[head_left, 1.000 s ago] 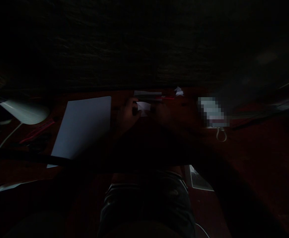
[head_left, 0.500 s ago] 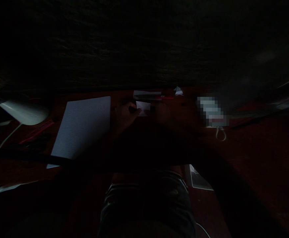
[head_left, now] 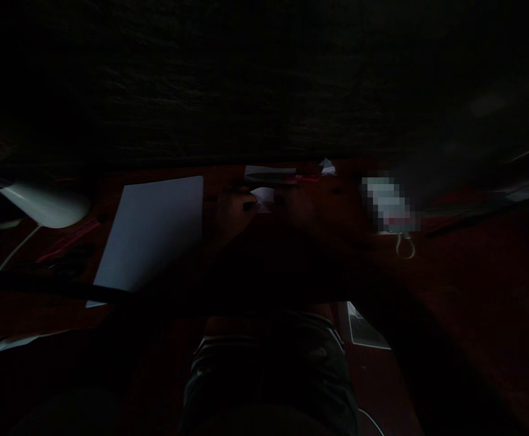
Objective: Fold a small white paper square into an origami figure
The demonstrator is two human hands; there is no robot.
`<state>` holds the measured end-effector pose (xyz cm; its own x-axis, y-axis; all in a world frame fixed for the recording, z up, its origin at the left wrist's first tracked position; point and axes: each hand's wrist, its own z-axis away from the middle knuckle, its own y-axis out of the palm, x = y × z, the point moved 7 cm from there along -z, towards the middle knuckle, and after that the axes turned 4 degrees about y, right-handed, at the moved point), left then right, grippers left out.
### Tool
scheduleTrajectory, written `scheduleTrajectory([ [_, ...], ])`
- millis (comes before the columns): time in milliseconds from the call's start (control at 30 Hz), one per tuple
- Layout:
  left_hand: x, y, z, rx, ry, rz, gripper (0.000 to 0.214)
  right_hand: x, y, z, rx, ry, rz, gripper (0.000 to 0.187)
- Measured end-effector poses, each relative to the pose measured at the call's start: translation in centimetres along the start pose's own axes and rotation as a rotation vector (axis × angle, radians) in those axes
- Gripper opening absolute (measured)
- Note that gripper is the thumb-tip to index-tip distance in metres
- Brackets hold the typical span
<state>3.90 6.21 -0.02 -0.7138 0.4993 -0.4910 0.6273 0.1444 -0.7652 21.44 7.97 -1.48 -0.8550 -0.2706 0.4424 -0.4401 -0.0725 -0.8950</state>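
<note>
Fingertips (head_left: 243,197) of my left hand (head_left: 229,213) are closed on the left edge of the small white paper (head_left: 264,197). My right hand (head_left: 297,206) sits at the paper's other edge, but the room is so dark that I cannot tell whether those fingers pinch it or only rest against it.

The paper sits low over the reddish table (head_left: 450,272), between the two hands. It is just in front of a folded grey sheet (head_left: 269,172) and a red pen (head_left: 307,178). A large white sheet (head_left: 153,233) lies to the left, apart from the hands. A pale lamp shade (head_left: 46,206) sits farther left again (it throws almost no light on the work).

My judgement from the console is that the piece is small and limp. Handling it well calls for a light pinch at opposite edges, with both hands level. Any crease is better pressed against the table than made in the air. I would also tilt it toward what light there is, since edges are hard to align unseen.
</note>
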Motion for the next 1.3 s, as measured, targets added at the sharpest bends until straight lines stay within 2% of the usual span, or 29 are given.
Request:
scheduleTrajectory([
  [167, 0.1, 0.1, -0.1, -0.003, 0.004, 0.002, 0.020, 0.5, -1.8, 0.7, -0.009, 0.119, 0.077, 0.029],
  [267, 0.1, 0.2, -0.1, 0.019, -0.006, -0.001, 0.018, 1.5, -2.3, 1.2, 0.014, 0.096, 0.073, 0.027],
  [433, -0.3, -0.1, -0.1, 0.053, 0.026, -0.011, 0.011, 2.2, -2.7, 1.7, 0.062, 0.020, 0.068, 0.024],
  [700, -0.8, -0.6, 0.6, 0.231, 0.191, -0.076, 0.024, 1.2, -3.5, 1.5, 0.198, -0.298, -0.098, 0.030],
  [800, -0.8, -0.9, 0.8, 0.274, 0.225, -0.081, 0.030, 0.8, -3.4, 1.4, 0.196, -0.349, -0.132, 0.035],
  [933, -1.2, -1.1, 1.0, 0.315, 0.287, -0.063, 0.032, 0.4, -2.9, 1.1, 0.194, -0.369, -0.218, 0.033],
  [1067, -1.3, -1.3, 1.0, 0.298, 0.300, 0.026, 0.030, 0.3, -2.9, 1.0, 0.211, -0.387, -0.243, 0.028],
  [1300, -1.0, -1.1, 0.9, 0.276, 0.305, 0.081, 0.025, 0.4, -3.1, 1.3, 0.243, -0.285, -0.259, 0.025],
])
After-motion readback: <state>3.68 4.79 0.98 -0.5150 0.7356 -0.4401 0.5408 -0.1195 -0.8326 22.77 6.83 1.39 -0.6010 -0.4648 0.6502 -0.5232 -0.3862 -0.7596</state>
